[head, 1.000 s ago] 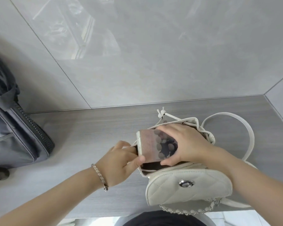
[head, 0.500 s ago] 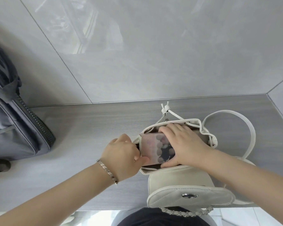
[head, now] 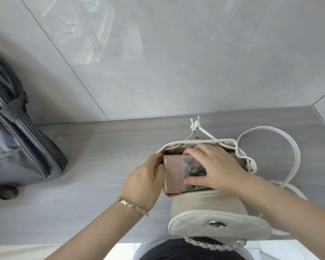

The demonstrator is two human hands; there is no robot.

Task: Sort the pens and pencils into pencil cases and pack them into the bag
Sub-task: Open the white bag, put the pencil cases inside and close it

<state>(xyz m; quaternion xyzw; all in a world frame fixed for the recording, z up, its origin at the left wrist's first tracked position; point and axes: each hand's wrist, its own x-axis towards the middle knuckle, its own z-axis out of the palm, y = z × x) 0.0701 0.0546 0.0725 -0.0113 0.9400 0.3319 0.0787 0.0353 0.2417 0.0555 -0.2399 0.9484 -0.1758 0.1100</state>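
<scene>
"White quilted bag (head: pixel 208 205), mouth gaping. Is the pencil case (head: pixel 174 175) going in?"

"Partly. It is sitting in the opening with its left end showing. The rest is lying under the right hand (head: pixel 219 166), whose fingers and thumb are spanning it edge to edge."

"And the left hand (head: pixel 144 182)?"

"Its fingers are curling over the bag's left rim, pulling it wide, right beside the case's end. The case seems to be lying across the mouth, left to right, so I'd say the right hand is doing the pushing down."

A silver link bracelet (head: pixel 132 207) circles 1 wrist (head: pixel 139 197).
</scene>
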